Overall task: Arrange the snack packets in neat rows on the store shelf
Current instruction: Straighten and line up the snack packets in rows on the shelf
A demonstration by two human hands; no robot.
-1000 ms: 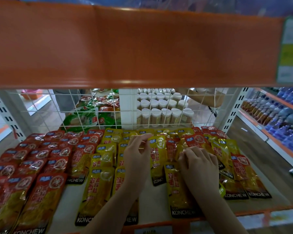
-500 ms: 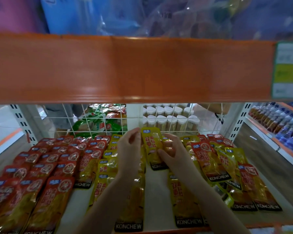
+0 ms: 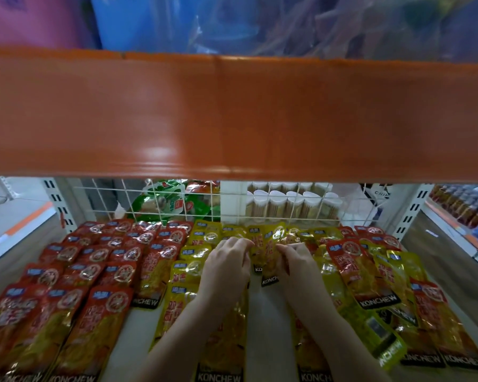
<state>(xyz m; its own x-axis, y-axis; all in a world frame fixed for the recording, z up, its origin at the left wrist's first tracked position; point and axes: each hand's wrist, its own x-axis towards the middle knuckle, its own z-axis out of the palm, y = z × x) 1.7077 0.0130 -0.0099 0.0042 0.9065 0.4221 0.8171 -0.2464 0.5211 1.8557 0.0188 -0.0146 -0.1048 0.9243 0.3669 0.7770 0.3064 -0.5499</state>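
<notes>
Red snack packets lie in overlapping rows on the left of the white shelf. Yellow packets fill the middle, and mixed red and yellow ones lie askew on the right. My left hand and my right hand are side by side at the middle rear. Between them they pinch a pair of overlapping yellow packets by the sides, low over the shelf near the back row. The packets' lower ends show black labels.
The orange front of the shelf above hangs low across the view. A white wire grid backs the shelf, with green bags and white-capped jars behind it. A bottle aisle runs at right.
Both hands moved toward the back of the shelf with the yellow packets, now lower and nearer the rear row. The camera tilted up, so the upper shelf fills more of the view.
</notes>
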